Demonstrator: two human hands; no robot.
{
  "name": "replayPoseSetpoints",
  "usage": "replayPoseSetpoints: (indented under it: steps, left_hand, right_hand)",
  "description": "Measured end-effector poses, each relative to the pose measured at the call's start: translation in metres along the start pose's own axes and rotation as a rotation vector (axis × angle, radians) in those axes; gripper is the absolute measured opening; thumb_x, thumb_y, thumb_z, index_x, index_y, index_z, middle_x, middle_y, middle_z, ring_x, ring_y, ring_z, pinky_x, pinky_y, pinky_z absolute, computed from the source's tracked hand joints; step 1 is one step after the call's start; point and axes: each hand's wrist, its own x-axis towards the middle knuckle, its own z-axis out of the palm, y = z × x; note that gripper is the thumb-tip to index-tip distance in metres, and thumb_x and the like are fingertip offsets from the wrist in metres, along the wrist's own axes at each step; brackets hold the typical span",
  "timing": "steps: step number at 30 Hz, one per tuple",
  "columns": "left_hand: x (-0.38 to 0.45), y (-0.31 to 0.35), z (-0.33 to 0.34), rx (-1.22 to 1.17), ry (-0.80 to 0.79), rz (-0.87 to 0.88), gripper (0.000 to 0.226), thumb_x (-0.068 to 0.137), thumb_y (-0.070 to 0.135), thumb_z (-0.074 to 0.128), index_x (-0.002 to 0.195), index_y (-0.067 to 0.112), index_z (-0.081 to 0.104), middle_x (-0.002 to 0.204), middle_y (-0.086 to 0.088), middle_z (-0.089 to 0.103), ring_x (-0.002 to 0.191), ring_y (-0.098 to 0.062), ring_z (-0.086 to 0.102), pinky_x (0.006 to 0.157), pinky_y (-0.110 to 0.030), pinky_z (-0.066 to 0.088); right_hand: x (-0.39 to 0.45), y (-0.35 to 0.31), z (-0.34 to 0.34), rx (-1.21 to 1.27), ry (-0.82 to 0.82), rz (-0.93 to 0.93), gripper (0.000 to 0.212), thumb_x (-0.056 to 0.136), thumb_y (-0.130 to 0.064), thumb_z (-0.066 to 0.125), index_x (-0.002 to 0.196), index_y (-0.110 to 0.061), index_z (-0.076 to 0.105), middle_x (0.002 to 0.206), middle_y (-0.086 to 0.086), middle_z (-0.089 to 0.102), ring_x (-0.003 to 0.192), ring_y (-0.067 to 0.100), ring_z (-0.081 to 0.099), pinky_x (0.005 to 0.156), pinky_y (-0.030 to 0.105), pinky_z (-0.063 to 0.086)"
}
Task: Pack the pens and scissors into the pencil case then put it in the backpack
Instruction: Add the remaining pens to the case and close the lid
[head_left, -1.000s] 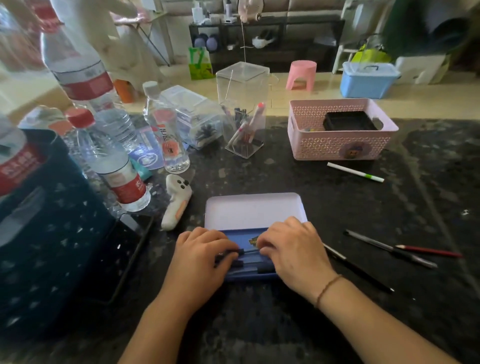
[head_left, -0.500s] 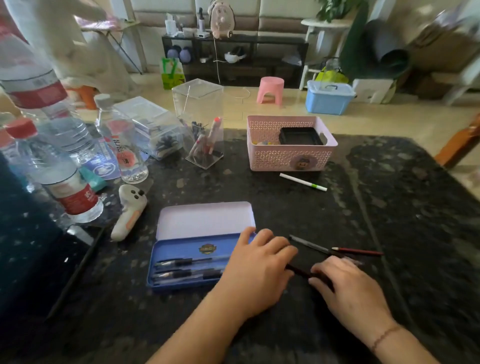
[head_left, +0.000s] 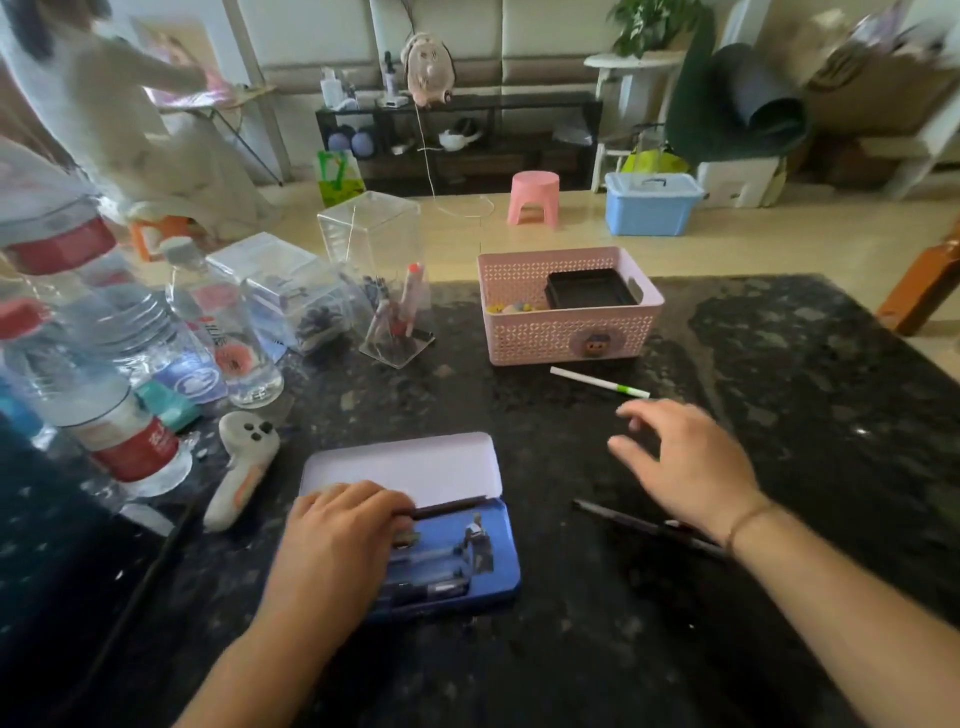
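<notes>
Blue case (head_left: 483, 587) now takes the dark pen (head_left: 447, 508) your left hand (head_left: 337, 540) pinches, while your right hand (head_left: 691, 462), fingers spread, heads for the white pen (head_left: 597, 382).

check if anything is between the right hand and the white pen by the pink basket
Nothing visible blocks it. The right hand hovers open just short of the white pen, with only bare dark tabletop between them; the pink basket sits behind the pen.

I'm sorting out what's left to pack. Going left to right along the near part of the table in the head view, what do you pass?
White game controller → left hand → blue pencil case → dark pen → right hand.
</notes>
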Motion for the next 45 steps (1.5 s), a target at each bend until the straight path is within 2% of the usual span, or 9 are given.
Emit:
replayPoseSetpoints:
  steps: [5, 13, 20, 25, 29, 34, 38, 41, 45]
  left_hand:
    - [-0.021, -0.035, -0.010, -0.012, -0.132, -0.207, 0.026, 0.075, 0.047, 0.047, 0.078, 0.036, 0.070, 0.081, 0.019, 0.065, 0.074, -0.014, 0.063, 0.069, -0.042, 0.046]
    - [-0.026, -0.044, -0.014, -0.120, -0.215, -0.227, 0.020, 0.080, 0.046, 0.054, 0.090, 0.043, 0.072, 0.086, 0.025, 0.061, 0.087, -0.001, 0.058, 0.082, -0.040, 0.039]
    - [-0.022, -0.037, -0.017, -0.157, -0.229, -0.157, 0.011, 0.084, 0.038, 0.066, 0.092, 0.037, 0.073, 0.091, 0.021, 0.064, 0.092, -0.001, 0.056, 0.091, -0.042, 0.040]
    - [-0.024, -0.045, -0.030, -0.388, 0.204, -0.410, 0.014, 0.086, 0.015, 0.067, 0.095, 0.025, 0.072, 0.092, 0.027, 0.058, 0.086, 0.007, 0.059, 0.077, -0.007, 0.044]
    - [-0.027, -0.044, -0.018, -0.299, 0.073, -0.240, 0.011, 0.086, 0.022, 0.066, 0.094, 0.022, 0.073, 0.096, 0.010, 0.066, 0.093, -0.008, 0.060, 0.084, -0.032, 0.051]
    - [-0.022, -0.035, -0.002, -0.161, -0.075, -0.134, 0.023, 0.084, 0.044, 0.054, 0.094, 0.034, 0.072, 0.095, 0.019, 0.066, 0.091, -0.008, 0.057, 0.083, -0.040, 0.043]
    - [-0.021, -0.033, 0.003, -0.128, -0.102, -0.107, 0.008, 0.083, 0.036, 0.065, 0.087, 0.036, 0.072, 0.089, 0.020, 0.064, 0.088, -0.009, 0.056, 0.081, -0.038, 0.039]
    - [-0.022, -0.031, 0.000, -0.147, -0.122, -0.114, 0.008, 0.085, 0.033, 0.066, 0.087, 0.037, 0.072, 0.090, 0.020, 0.063, 0.089, -0.008, 0.055, 0.083, -0.038, 0.037]
    - [-0.025, -0.030, -0.003, -0.179, -0.108, -0.116, 0.016, 0.087, 0.034, 0.058, 0.097, 0.035, 0.072, 0.095, 0.020, 0.063, 0.093, -0.007, 0.056, 0.085, -0.037, 0.039]
  right_hand:
    - [0.083, 0.047, 0.036, -0.202, -0.195, 0.228, 0.048, 0.084, -0.035, 0.063, 0.128, -0.018, 0.055, 0.130, 0.012, 0.057, 0.114, 0.036, 0.053, 0.096, 0.041, 0.045]
    - [0.097, 0.047, 0.060, -0.224, -0.020, 0.265, 0.016, 0.085, -0.030, 0.063, 0.095, -0.021, 0.072, 0.101, 0.013, 0.068, 0.093, 0.040, 0.057, 0.078, 0.043, 0.052]
    - [0.020, -0.077, 0.038, 0.178, 0.062, -0.237, 0.009, 0.079, -0.026, 0.068, 0.086, -0.022, 0.072, 0.084, -0.001, 0.069, 0.077, 0.025, 0.055, 0.070, 0.036, 0.045]
    - [-0.024, -0.147, 0.065, 0.085, -0.125, -0.421, 0.012, 0.077, -0.038, 0.062, 0.077, -0.029, 0.071, 0.076, -0.010, 0.064, 0.075, 0.018, 0.052, 0.061, 0.032, 0.040]
    - [-0.031, -0.163, 0.085, 0.087, -0.185, -0.456, 0.017, 0.080, -0.040, 0.059, 0.082, -0.030, 0.072, 0.077, -0.008, 0.063, 0.077, 0.022, 0.053, 0.063, 0.035, 0.042]
    - [-0.031, -0.135, 0.065, 0.063, -0.152, -0.386, 0.019, 0.080, -0.038, 0.063, 0.094, -0.026, 0.070, 0.088, -0.007, 0.066, 0.083, 0.020, 0.054, 0.068, 0.035, 0.046]
    - [-0.046, -0.059, 0.029, -0.157, -0.037, -0.110, 0.022, 0.072, -0.031, 0.077, 0.091, -0.022, 0.071, 0.085, -0.003, 0.066, 0.079, 0.025, 0.054, 0.066, 0.037, 0.050]
    - [-0.058, -0.021, 0.014, -0.369, -0.143, 0.038, 0.024, 0.071, -0.038, 0.076, 0.089, -0.023, 0.072, 0.087, -0.003, 0.065, 0.081, 0.025, 0.054, 0.064, 0.036, 0.049]
    - [-0.061, -0.010, 0.024, -0.274, -0.128, 0.034, 0.009, 0.075, -0.022, 0.076, 0.077, -0.023, 0.067, 0.073, -0.003, 0.062, 0.073, 0.023, 0.051, 0.064, 0.037, 0.047]
